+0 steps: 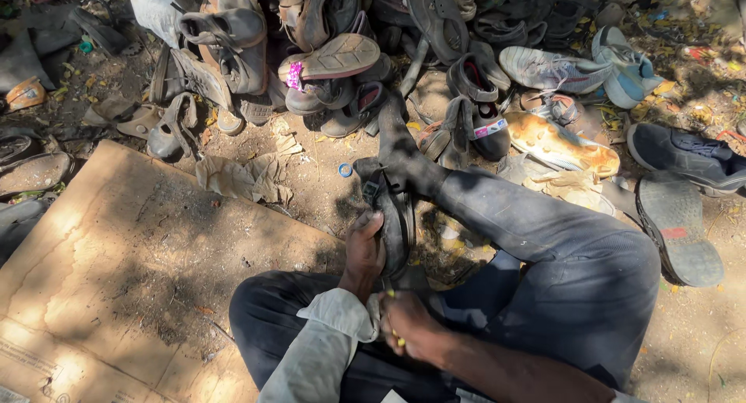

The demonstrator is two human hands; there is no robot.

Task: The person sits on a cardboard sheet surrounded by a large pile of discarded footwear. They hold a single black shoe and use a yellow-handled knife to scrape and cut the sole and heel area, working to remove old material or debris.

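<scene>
Bare dirt ground [326, 181] carries everything, dappled with shade. A flattened cardboard sheet [116, 271] lies across the lower left of the frame. Just above its upper edge sits crumpled brown paper [245, 177], and a small blue ring [345, 170] lies on the dirt near the middle. A heap of worn shoes and sandals [311, 53] fills the top of the frame. At upper right lie grey sneakers [579, 69]; at the right edge, a dark shoe [688, 154] and a black sole [680, 232].
</scene>
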